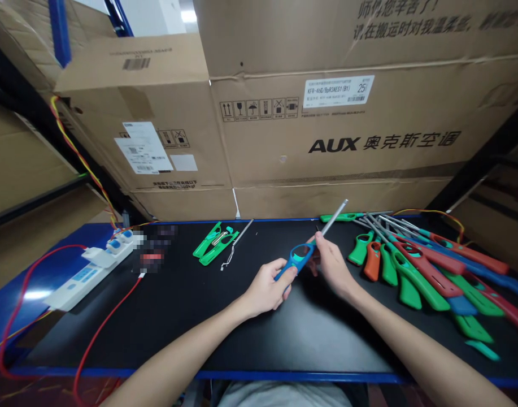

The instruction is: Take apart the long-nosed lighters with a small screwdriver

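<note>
A blue gas lighter (291, 263) with a long metal tube is held above the black mat, its tube slanting up and to the right. My left hand (267, 287) is closed round its handle, thumb along the side. Where the tube meets the blue body, my right hand (333, 265) pinches it; some of those fingers are hidden behind. Left of my hands lie the split green shell halves (219, 250) of another lighter, with small inner parts between them. Beside these rests a loose metal tube (243, 232) with thin white wires.
Several red, green, orange and blue lighters (423, 274) are piled at the right, a small teal piece (482, 350) in front. At left are a white power strip (93, 277) and a red cable (101, 325). Large cardboard boxes (262, 158) stand behind the black table mat (178, 333).
</note>
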`<act>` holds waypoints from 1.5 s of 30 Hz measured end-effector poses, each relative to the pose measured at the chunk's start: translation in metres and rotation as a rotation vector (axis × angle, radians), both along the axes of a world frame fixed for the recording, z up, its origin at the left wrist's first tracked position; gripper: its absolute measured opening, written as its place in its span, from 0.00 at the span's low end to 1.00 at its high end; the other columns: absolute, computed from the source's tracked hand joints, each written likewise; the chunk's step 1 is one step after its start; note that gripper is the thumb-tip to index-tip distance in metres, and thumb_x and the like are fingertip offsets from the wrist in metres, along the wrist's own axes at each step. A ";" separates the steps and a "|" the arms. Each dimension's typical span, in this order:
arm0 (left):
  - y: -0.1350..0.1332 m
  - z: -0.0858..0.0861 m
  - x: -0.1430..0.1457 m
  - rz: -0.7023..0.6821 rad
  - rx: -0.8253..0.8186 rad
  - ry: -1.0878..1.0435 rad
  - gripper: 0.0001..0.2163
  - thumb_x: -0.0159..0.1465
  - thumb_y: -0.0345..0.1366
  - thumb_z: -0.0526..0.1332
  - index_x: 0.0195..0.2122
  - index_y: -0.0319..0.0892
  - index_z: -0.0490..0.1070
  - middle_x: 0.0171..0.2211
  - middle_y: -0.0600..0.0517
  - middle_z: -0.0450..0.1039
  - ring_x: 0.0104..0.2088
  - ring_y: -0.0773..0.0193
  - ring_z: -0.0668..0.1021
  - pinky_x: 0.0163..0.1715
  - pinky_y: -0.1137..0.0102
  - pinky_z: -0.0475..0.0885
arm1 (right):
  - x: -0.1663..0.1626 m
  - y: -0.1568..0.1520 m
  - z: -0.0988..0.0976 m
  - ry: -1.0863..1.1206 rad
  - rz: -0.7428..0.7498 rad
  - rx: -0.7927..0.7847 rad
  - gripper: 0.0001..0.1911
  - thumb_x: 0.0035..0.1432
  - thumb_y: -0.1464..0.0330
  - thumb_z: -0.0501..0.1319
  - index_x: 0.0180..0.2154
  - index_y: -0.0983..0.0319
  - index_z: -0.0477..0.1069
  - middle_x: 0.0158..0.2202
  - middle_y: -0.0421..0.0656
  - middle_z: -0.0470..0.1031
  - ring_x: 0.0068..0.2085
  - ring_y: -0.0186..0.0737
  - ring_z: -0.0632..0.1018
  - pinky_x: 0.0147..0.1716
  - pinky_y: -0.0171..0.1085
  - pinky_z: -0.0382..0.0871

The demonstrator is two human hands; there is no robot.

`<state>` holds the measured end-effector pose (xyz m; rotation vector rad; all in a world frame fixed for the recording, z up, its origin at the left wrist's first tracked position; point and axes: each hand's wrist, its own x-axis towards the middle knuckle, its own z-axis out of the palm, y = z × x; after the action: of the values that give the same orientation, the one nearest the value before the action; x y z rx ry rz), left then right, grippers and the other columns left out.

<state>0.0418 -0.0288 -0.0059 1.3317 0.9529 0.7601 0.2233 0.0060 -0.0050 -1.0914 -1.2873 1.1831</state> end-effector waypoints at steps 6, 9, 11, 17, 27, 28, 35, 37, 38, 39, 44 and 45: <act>0.000 0.007 -0.006 -0.109 -0.018 -0.032 0.23 0.64 0.59 0.60 0.34 0.41 0.65 0.13 0.62 0.63 0.09 0.77 0.59 0.11 0.80 0.51 | 0.018 0.009 -0.004 -0.154 0.055 0.126 0.34 0.61 0.42 0.59 0.21 0.60 0.52 0.19 0.34 0.49 0.22 0.28 0.53 0.20 0.31 0.49; 0.005 0.011 -0.008 -0.148 -0.051 -0.023 0.23 0.63 0.58 0.61 0.35 0.39 0.68 0.14 0.59 0.65 0.10 0.74 0.63 0.11 0.80 0.55 | 0.013 0.005 -0.007 -0.137 0.073 0.130 0.33 0.63 0.43 0.58 0.21 0.59 0.50 0.19 0.34 0.48 0.22 0.28 0.53 0.20 0.31 0.48; 0.007 0.014 -0.006 -0.165 -0.095 -0.005 0.24 0.63 0.58 0.60 0.40 0.38 0.69 0.17 0.55 0.70 0.12 0.70 0.71 0.12 0.80 0.60 | 0.007 0.001 -0.006 -0.140 0.108 0.135 0.32 0.64 0.45 0.56 0.20 0.60 0.53 0.18 0.35 0.51 0.21 0.28 0.55 0.20 0.31 0.50; 0.006 0.016 0.001 -0.210 -0.195 0.052 0.28 0.65 0.66 0.50 0.44 0.43 0.62 0.16 0.58 0.69 0.12 0.66 0.72 0.11 0.78 0.65 | -0.009 -0.014 -0.001 -0.179 0.181 0.152 0.29 0.65 0.50 0.55 0.19 0.61 0.58 0.18 0.36 0.56 0.22 0.29 0.58 0.23 0.32 0.55; 0.004 0.027 -0.011 -0.181 -0.144 0.227 0.25 0.66 0.66 0.49 0.35 0.46 0.57 0.15 0.63 0.62 0.09 0.70 0.67 0.08 0.81 0.56 | 0.017 0.006 0.022 0.042 -0.292 0.063 0.29 0.56 0.53 0.65 0.19 0.58 0.50 0.15 0.32 0.48 0.18 0.27 0.52 0.16 0.31 0.47; 0.004 0.028 -0.011 -0.193 -0.150 0.238 0.25 0.66 0.66 0.49 0.35 0.46 0.57 0.15 0.63 0.62 0.09 0.71 0.67 0.08 0.81 0.56 | 0.025 0.011 0.025 0.073 -0.318 0.085 0.28 0.56 0.53 0.65 0.19 0.58 0.50 0.15 0.32 0.48 0.18 0.27 0.53 0.16 0.31 0.47; 0.009 0.033 -0.015 -0.239 -0.163 0.256 0.25 0.66 0.66 0.48 0.34 0.46 0.56 0.15 0.63 0.62 0.09 0.71 0.66 0.08 0.81 0.56 | 0.049 0.022 0.027 0.059 -0.235 0.091 0.31 0.55 0.52 0.67 0.18 0.58 0.49 0.14 0.32 0.48 0.16 0.25 0.52 0.15 0.31 0.45; 0.012 0.037 -0.022 -0.287 -0.210 0.245 0.25 0.66 0.66 0.48 0.34 0.47 0.55 0.14 0.64 0.61 0.08 0.71 0.64 0.07 0.81 0.54 | 0.047 0.021 0.025 0.015 -0.199 0.076 0.31 0.56 0.51 0.67 0.19 0.58 0.49 0.14 0.32 0.48 0.17 0.25 0.52 0.16 0.31 0.45; 0.013 0.039 -0.026 -0.307 -0.224 0.239 0.25 0.66 0.65 0.47 0.34 0.47 0.55 0.13 0.64 0.60 0.08 0.71 0.62 0.07 0.80 0.53 | 0.046 0.021 0.025 0.002 -0.191 0.072 0.31 0.57 0.51 0.66 0.19 0.58 0.49 0.14 0.32 0.48 0.17 0.26 0.52 0.16 0.31 0.45; 0.015 0.041 -0.029 -0.316 -0.226 0.241 0.24 0.66 0.65 0.47 0.34 0.47 0.55 0.13 0.64 0.60 0.08 0.71 0.62 0.07 0.80 0.53 | 0.046 0.021 0.025 -0.005 -0.192 0.071 0.31 0.57 0.51 0.66 0.19 0.57 0.49 0.14 0.32 0.48 0.17 0.26 0.52 0.16 0.31 0.45; 0.018 0.051 -0.036 -0.266 -0.130 0.329 0.24 0.66 0.65 0.49 0.35 0.46 0.56 0.16 0.63 0.63 0.10 0.72 0.66 0.08 0.81 0.57 | 0.043 0.021 0.032 -0.011 -0.234 0.040 0.30 0.57 0.53 0.66 0.20 0.57 0.48 0.14 0.32 0.47 0.16 0.25 0.51 0.15 0.31 0.44; 0.019 0.052 -0.036 -0.278 -0.137 0.318 0.24 0.66 0.65 0.49 0.34 0.46 0.56 0.15 0.63 0.63 0.09 0.72 0.65 0.08 0.81 0.56 | 0.043 0.021 0.034 -0.009 -0.228 0.042 0.30 0.56 0.53 0.67 0.20 0.57 0.49 0.14 0.31 0.47 0.16 0.25 0.51 0.15 0.31 0.43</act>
<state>0.0062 -0.0103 0.0461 1.4505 1.0204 0.2704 0.2667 0.0273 0.0287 -1.1802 -1.1549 0.9774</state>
